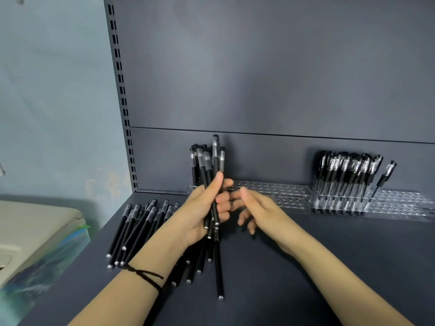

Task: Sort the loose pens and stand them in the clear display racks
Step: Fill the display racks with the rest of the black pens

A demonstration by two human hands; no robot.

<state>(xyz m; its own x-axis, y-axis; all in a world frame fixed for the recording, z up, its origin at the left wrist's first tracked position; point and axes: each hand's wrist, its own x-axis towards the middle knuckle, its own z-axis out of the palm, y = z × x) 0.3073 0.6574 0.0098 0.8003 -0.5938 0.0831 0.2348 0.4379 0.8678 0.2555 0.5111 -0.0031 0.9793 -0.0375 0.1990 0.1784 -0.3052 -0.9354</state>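
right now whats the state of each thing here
left hand, grips a bundle of pens
bundle of pens, held upright, caps up
right hand, fingers relaxed, holds nothing
loose pens, lying flat on the shelf
left rack, visible holes unfilled
right rack, holds standing pens at its left end

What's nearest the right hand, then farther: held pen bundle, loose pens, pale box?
1. The held pen bundle, just left of the right hand.
2. The loose pens, lying farther left.
3. The pale box, at the far left edge.

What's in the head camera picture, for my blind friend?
A left hand grips a bunch of black pens upright, the right hand open beside it. Loose pens lie on the dark shelf; more stand in clear racks behind.
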